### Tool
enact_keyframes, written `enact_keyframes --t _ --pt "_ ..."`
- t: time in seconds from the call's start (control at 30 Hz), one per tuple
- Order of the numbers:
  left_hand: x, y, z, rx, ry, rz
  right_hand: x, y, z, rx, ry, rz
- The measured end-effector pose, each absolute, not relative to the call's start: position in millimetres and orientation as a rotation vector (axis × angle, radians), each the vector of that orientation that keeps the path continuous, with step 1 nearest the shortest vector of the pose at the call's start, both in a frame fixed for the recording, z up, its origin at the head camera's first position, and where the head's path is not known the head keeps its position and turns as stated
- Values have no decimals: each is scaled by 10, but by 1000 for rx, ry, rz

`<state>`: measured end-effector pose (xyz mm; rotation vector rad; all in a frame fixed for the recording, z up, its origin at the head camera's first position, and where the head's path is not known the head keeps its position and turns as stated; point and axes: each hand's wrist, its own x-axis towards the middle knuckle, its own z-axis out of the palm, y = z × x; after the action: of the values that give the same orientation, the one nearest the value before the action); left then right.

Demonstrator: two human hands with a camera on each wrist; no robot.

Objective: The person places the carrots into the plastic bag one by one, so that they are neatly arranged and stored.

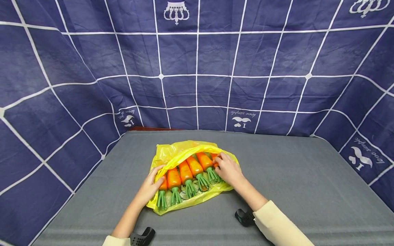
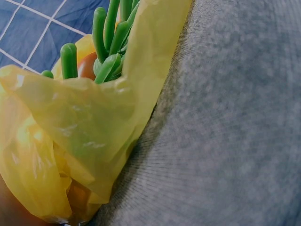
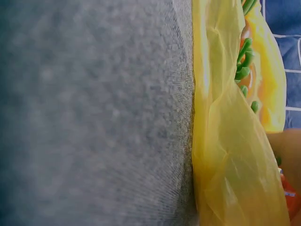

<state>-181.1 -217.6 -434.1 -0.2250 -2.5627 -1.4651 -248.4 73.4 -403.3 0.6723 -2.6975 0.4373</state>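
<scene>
A yellow plastic bag lies with its mouth towards me. Several glossy toy carrots with green tops sit side by side inside it. My left hand grips the bag's left edge, its thumb over the leftmost carrot. At the other end, the fingers of my right hand curl round the rightmost carrot inside the mouth. Both wrist views show mostly yellow film and green tops; the bag hides much of the left hand there.
The bag rests on a grey cloth-covered table. A blue curtain with white grid lines hangs behind and along both sides. Black wrist straps show near the cream sleeves.
</scene>
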Motion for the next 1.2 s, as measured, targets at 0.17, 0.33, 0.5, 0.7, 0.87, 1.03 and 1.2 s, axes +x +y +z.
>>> enact_keyframes --t 0.17,0.33,0.5,0.7,0.87,1.03,1.2 --pt "-1815 -2187 -4340 -231 -2557 -1461 -2443 733 -4029 663 -2766 552" --pt "-1836 -2198 -4355 -215 -2571 -1448 -2436 726 -4015 687 -2844 651" --pt "-1842 -2193 -4347 -208 -2580 -1444 -2453 732 -4006 727 -2919 709" --pt "-1853 -2177 -4325 -197 -2600 -1424 -2439 754 -3997 768 -2959 682" --pt "-1859 -2167 -4317 -187 -2610 -1428 -2357 775 -3955 772 -2950 694" --pt "-1853 -2167 -4333 -192 -2612 -1436 -2231 809 -3909 744 -2875 721" --pt "-1824 -2177 -4361 -187 -2603 -1455 -2117 891 -3893 674 -2763 745"
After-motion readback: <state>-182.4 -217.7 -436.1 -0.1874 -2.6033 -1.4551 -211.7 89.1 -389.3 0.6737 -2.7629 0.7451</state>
